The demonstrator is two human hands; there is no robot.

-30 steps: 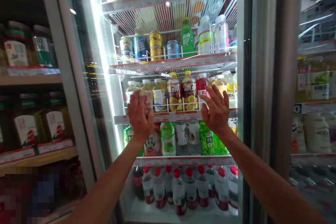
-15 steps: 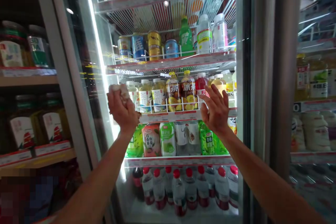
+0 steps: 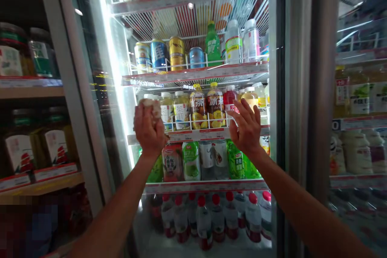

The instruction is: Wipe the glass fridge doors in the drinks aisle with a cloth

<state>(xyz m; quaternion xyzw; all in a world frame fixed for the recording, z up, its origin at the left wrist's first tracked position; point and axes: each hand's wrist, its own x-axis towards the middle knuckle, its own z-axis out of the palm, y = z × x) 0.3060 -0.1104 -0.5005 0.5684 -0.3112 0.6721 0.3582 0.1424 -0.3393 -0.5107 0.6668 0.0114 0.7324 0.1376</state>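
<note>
My left hand (image 3: pixel 148 131) is closed around a crumpled whitish cloth (image 3: pixel 153 108), raised in front of the left part of a lit drinks fridge. Its knuckles and the cloth cover some of the tea bottles behind. My right hand (image 3: pixel 246 127) has its fingers spread and holds nothing; it is up at the glass door (image 3: pixel 211 161), before the red bottle (image 3: pixel 231 96). Whether its fingertips touch the glass I cannot tell. Between the two hands, dark iced tea bottles (image 3: pixel 215 105) stand behind a white wire rail.
Cans (image 3: pixel 177 53) and a green bottle (image 3: pixel 213 44) fill a higher shelf. Red-capped water bottles (image 3: pixel 204 221) stand at the bottom. A metal door frame (image 3: pixel 322 88) rises on the right. At left, wooden shelves (image 3: pixel 30 92) hold large jars (image 3: pixel 56 141).
My left hand has moved a little to the right with the cloth. My right hand stays nearly in place, fingers spread, and the view has shifted slightly.
</note>
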